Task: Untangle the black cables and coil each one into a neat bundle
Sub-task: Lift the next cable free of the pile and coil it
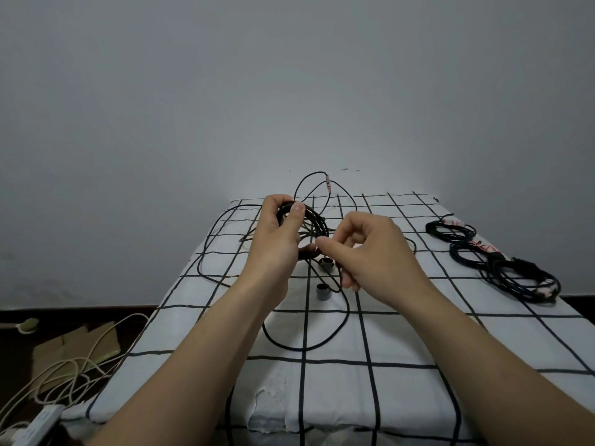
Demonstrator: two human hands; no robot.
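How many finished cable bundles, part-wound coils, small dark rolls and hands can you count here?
Finished bundles: 3
Part-wound coil: 1
Small dark rolls: 2
Hands: 2
Total: 8

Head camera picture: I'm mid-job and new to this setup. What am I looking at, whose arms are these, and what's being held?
There is no machine here: a person works bare-handed, and the single picture comes from a camera worn on their head, looking forward and down. The left hand grips a half-wound coil of black cable. The right hand pinches that cable's loose strand, whose slack loops over the checked cloth. Two small dark cylinders stand on the cloth by the hands; what they are I cannot tell. At the right edge lie finished bundles. On the floor to the left are cream cords and cardboard.
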